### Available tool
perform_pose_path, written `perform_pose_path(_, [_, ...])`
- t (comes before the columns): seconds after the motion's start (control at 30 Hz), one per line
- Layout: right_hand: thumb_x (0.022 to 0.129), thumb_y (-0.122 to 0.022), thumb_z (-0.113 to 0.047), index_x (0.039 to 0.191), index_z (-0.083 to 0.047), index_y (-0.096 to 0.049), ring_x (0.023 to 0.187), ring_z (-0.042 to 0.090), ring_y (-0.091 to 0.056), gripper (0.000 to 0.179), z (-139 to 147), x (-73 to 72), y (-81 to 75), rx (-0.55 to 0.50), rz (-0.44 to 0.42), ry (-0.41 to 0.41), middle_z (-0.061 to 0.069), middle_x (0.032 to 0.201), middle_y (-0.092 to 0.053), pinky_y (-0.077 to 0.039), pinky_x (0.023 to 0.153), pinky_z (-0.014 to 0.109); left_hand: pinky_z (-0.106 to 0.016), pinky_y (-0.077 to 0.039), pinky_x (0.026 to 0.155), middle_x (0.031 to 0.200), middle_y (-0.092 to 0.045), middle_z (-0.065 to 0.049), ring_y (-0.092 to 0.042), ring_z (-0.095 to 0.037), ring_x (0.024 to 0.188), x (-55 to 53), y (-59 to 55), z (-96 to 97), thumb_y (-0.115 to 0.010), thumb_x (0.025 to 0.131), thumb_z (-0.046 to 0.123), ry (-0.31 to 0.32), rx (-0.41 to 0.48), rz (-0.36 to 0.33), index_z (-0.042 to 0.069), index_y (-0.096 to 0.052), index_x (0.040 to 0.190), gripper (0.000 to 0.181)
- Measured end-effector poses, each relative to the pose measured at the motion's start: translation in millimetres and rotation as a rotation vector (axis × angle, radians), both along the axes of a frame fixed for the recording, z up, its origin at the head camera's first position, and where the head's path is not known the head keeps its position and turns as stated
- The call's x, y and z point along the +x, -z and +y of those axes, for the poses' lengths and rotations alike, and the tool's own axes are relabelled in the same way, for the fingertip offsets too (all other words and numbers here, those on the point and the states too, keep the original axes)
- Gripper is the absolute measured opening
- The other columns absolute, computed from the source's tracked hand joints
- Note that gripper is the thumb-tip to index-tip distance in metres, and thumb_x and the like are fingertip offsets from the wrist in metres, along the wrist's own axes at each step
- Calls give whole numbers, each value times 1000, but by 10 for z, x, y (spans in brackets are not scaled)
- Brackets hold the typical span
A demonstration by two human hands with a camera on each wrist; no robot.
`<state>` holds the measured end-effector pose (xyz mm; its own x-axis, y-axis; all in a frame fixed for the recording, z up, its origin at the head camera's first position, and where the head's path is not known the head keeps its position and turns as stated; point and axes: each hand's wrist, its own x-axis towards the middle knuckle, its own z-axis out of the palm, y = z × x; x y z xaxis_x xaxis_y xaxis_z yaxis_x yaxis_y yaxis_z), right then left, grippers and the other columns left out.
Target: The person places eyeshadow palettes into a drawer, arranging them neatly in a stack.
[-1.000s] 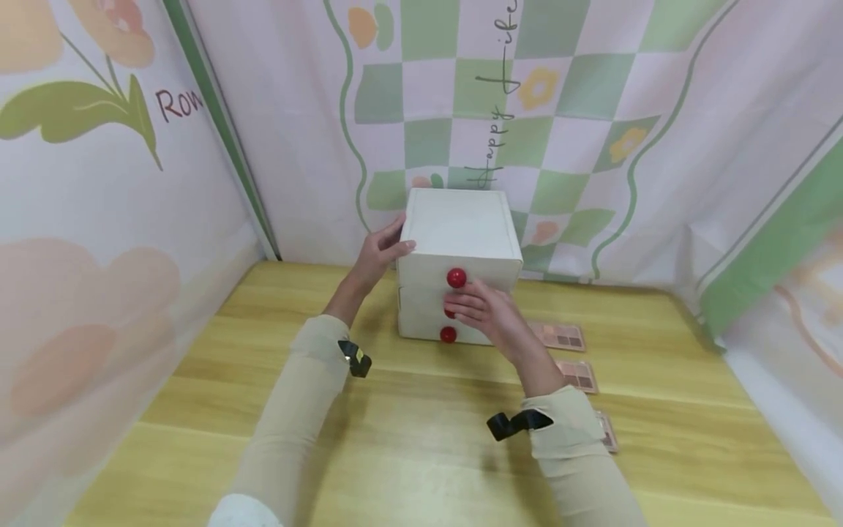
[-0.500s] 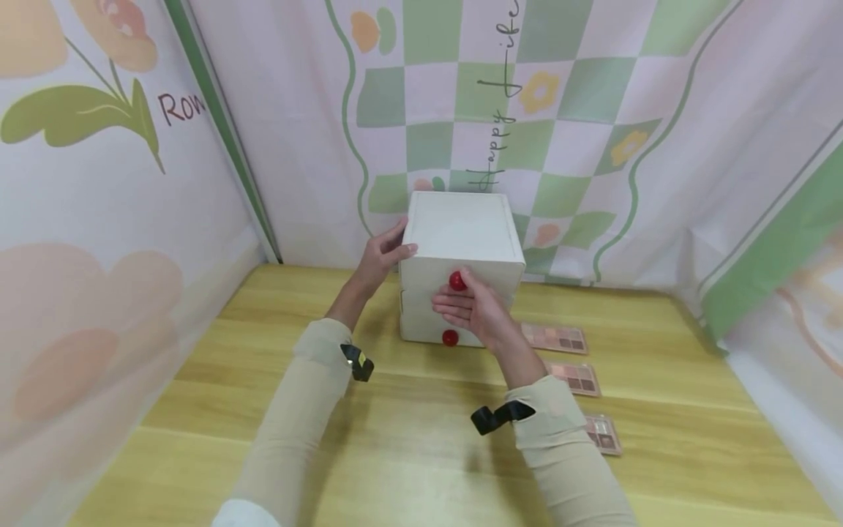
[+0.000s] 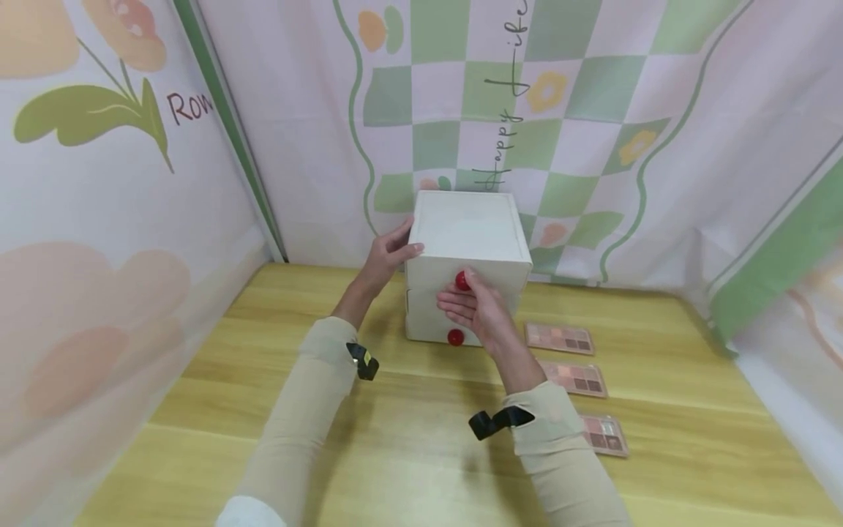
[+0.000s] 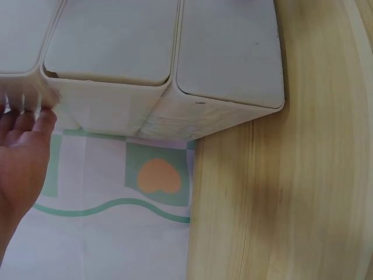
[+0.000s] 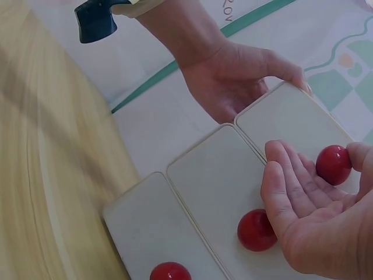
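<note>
A white cabinet of three stacked drawers stands at the back of the table, with round red knobs on its fronts. My left hand rests at its upper left corner, fingertips against the side and thumb at the top front edge. In the left wrist view those fingers touch the side wall. My right hand pinches the top knob between thumb and index finger, the other fingers extended below it. The middle knob is beside these fingers, hidden in the head view. The bottom knob shows below the hand.
Several-pan makeup palettes lie in a column right of the cabinet: a far one, a middle one and a near one partly behind the right sleeve. A patterned curtain hangs behind the wooden table.
My right hand has shifted slightly left and up, its thumb coming onto the top knob and its fingers covering the middle one. The left hand keeps its place on the cabinet.
</note>
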<state>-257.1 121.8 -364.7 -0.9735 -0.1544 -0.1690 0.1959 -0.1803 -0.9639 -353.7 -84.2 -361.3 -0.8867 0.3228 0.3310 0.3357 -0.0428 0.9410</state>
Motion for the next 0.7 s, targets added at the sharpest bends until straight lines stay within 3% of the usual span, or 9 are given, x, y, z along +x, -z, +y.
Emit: perform_pose_path(0.7, [107,-40,-48,126,5,-55,85,5,-75,58,-34,115,46,-30,13,26,-8,85,-77,-62,82,19,-38,-30,129,170,-24,-9,-31,-26,156,27,-25,-8,-58,96,20,-5,-35,-9,7,-26,160,72])
